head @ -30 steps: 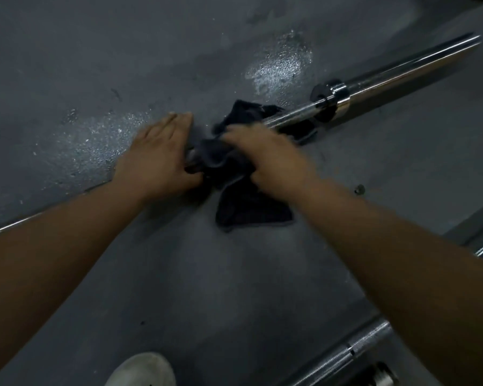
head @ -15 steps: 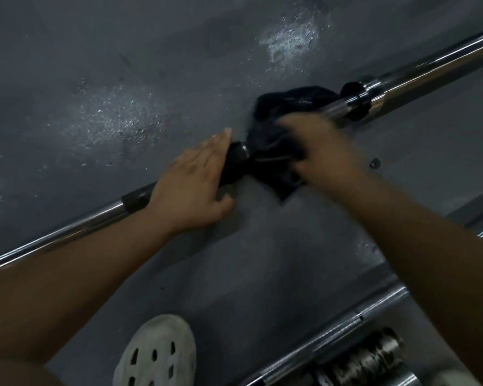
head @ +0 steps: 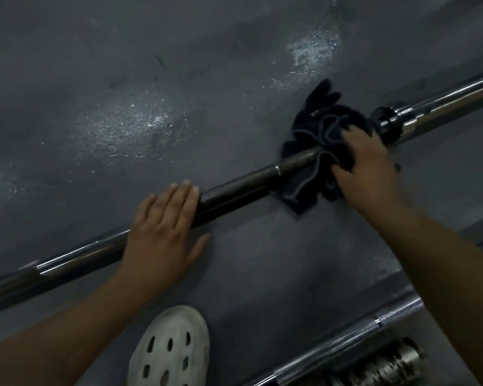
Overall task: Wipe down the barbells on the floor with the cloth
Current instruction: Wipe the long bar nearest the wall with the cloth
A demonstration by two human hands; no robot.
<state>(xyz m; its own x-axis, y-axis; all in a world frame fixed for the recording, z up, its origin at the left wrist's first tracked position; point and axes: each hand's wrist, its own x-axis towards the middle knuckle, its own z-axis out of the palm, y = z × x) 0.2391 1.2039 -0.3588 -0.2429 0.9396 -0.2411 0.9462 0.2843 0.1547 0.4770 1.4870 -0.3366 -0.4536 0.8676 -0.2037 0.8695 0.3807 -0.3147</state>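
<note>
Gripping hand: the right hand (head: 371,165) was curled round the cloth (head: 326,121), bunching it over the barbell (head: 234,192) just short of the collar (head: 392,122).
Steadying hand: the left hand (head: 162,227) lay flat on the barbell, fingers straight, holding nothing.
Barbell: it lay slantwise on the floor (head: 95,65), bare between the two hands.
Doing it well: the cloth looked loosely gathered, its corners trailing on the floor. Wrapping it right round and twisting while sliding would likely reach the underside. Firm left-hand pressure should stop any rolling.
Nearby: a second barbell (head: 360,341) and a white shoe (head: 170,349) sat closer to the person.
</note>
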